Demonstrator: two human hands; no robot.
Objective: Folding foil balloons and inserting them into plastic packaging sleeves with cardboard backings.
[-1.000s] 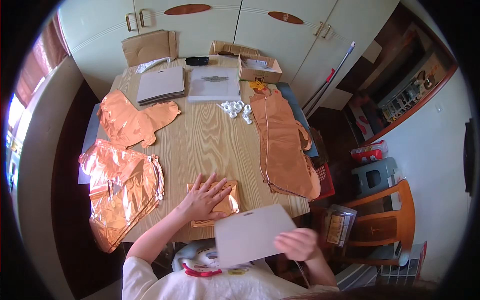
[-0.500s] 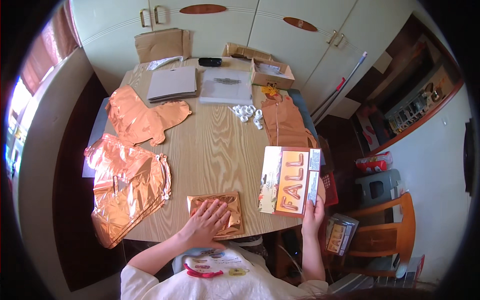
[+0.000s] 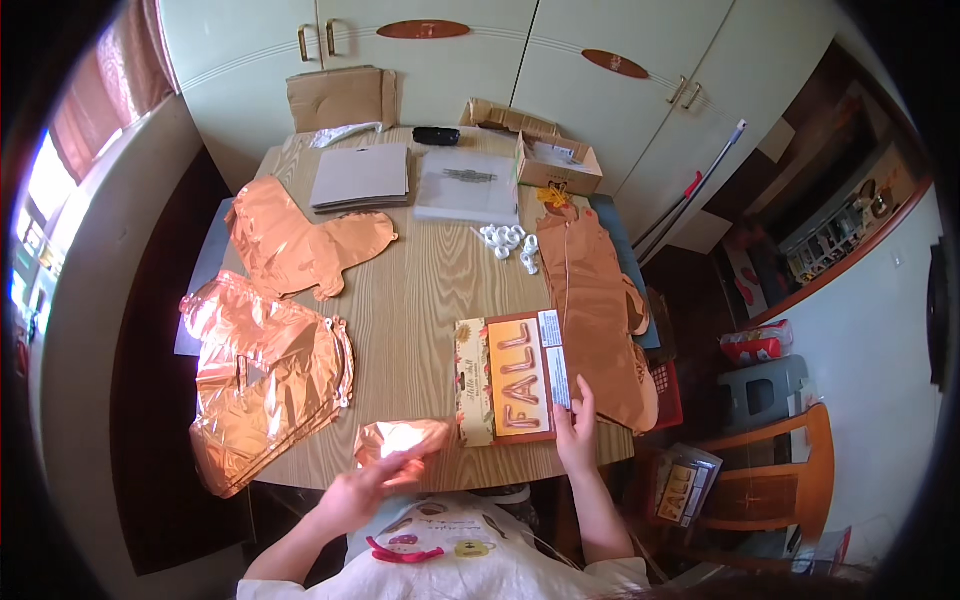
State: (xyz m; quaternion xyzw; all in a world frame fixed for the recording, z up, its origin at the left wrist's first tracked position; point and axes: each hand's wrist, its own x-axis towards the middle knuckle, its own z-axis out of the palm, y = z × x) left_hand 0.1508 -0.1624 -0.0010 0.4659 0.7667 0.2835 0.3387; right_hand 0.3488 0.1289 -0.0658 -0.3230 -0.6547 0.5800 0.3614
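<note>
A folded copper-coloured foil balloon (image 3: 398, 436) is at the near table edge, its front end tipped up and shiny. My left hand (image 3: 365, 492) grips its near side; the fingers are slightly blurred. To the right lies a flat packaging card (image 3: 512, 375) with a picture of letter balloons on an orange panel and a cream end with leaves. My right hand (image 3: 577, 432) is at the card's right edge, thumb touching it and the index finger stretched out beyond the edge. Copper foil balloons (image 3: 270, 380) lie spread in a pile on the left.
Another foil balloon (image 3: 285, 240) lies farther left. Brown balloons (image 3: 600, 320) lie along the right side. White ribbon rolls (image 3: 505, 240), grey card sheets (image 3: 360, 178), clear bags (image 3: 465, 195) and an open carton (image 3: 560, 163) are farther back. A wooden chair (image 3: 815, 470) stands right.
The packaging card has moved left and down onto the table, off the brown balloons. My left hand has gone from lying flat on the folded foil balloon to gripping and tilting it. The view has shifted slightly.
</note>
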